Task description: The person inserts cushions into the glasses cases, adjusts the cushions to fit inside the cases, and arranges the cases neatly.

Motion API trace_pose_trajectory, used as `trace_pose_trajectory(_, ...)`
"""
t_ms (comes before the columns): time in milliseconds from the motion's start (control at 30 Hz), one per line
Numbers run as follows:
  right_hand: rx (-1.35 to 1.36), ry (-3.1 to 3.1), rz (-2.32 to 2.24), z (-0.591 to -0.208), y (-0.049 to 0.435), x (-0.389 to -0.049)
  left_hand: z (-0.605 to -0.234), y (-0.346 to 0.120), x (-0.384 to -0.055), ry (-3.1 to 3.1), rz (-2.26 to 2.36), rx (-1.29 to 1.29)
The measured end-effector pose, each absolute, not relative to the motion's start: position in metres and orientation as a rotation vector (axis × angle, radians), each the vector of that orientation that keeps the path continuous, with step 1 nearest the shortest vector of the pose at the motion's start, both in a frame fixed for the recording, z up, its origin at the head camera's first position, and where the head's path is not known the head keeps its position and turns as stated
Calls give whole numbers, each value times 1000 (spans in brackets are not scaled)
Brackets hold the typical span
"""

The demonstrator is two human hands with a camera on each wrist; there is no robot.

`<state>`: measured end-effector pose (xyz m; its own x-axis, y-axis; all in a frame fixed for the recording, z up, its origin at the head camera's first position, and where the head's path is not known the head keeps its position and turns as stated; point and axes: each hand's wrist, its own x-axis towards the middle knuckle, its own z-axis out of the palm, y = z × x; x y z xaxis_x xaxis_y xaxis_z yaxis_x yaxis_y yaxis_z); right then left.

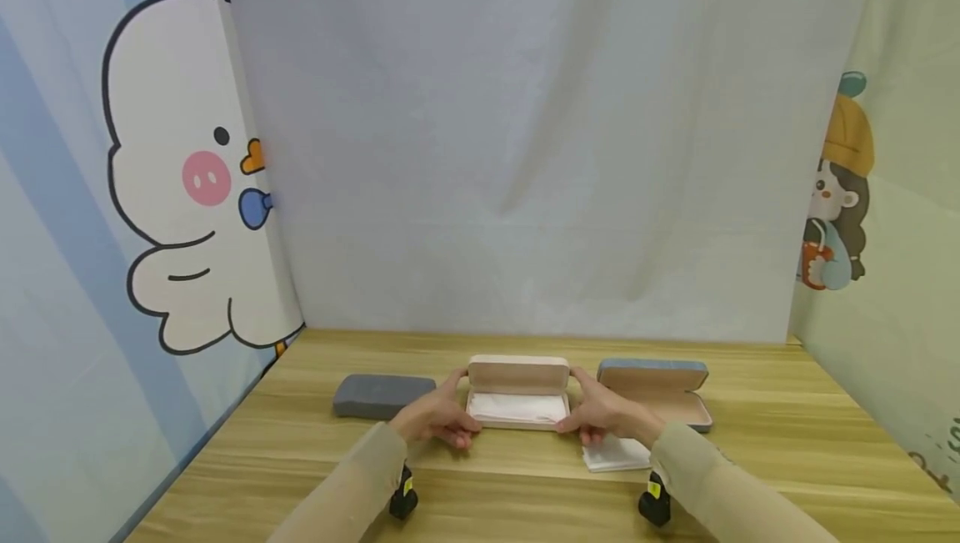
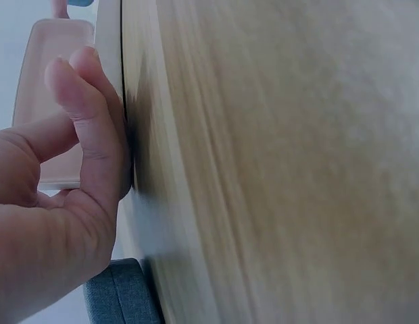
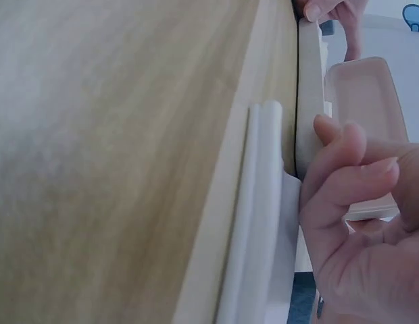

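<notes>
In the head view, a white glasses case (image 1: 517, 376) lies open in front of me, lid up at the back, its lining pale pink. A folded white cloth (image 1: 513, 407) fills its bottom half. My left hand (image 1: 438, 416) grips the left end of the case, one finger reaching up beside the lid and the thumb at the front corner. At the right end, my right hand (image 1: 609, 411) holds it in much the same way. The right wrist view shows curled fingers of the right hand (image 3: 351, 182) against the case's front corner.
A closed grey glasses case (image 1: 382, 395) rests on the table to the left. On the right stands an open blue glasses case (image 1: 652, 376), partly behind my right hand. Another folded white cloth (image 1: 617, 456) lies below that hand. A grey-white curtain (image 1: 517, 151) hangs behind the table.
</notes>
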<state>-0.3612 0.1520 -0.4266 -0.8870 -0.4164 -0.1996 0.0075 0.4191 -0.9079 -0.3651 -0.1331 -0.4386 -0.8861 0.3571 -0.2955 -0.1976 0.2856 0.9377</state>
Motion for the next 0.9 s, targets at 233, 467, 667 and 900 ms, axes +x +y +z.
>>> trace_pose_trajectory(233, -317, 2251, -1464, -428, 152, -363, -438, -136, -364, 2114, 1640, 145)
trace_pose_trajectory(467, -340, 2115, -1593, -436, 156, -365, -439, -140, -363, 2054, 1692, 165)
trace_pose_trajectory(667, -350, 2066, -1625, -437, 156, -365, -440, -141, -361, 2044, 1706, 173)
trace_pose_trajectory(900, -363, 2073, -1623, -437, 155, -364, -439, -140, -361, 2015, 1707, 147)
